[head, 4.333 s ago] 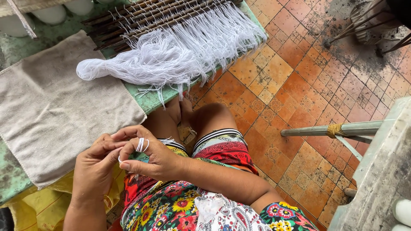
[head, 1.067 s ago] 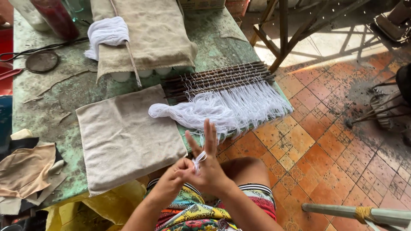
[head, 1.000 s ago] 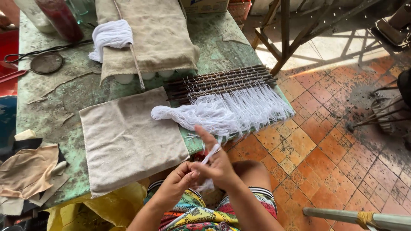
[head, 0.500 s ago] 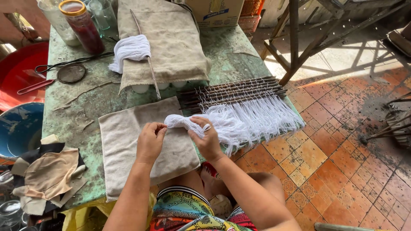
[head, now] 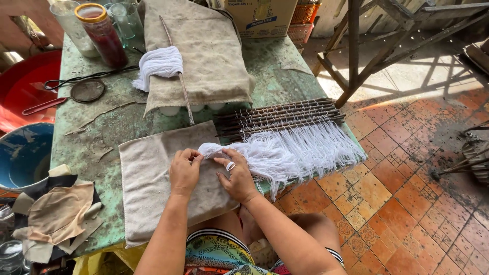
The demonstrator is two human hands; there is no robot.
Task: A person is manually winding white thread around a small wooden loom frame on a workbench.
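Both hands, left hand (head: 184, 172) and right hand (head: 237, 175), pinch the near-left tip of the white string bundle (head: 285, 153) on the beige cloth (head: 153, 188); many strands already hang knotted from the stick rack (head: 280, 116), this tip unfinished.

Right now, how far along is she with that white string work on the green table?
Many white strands already hang looped from the row of dark sticks. In hand: the left hand and right hand pinch the gathered end of the white thread bundle over the beige cloth. A second white skein lies untouched on the farther cloth, so that looks left over. How much remains I cannot tell.
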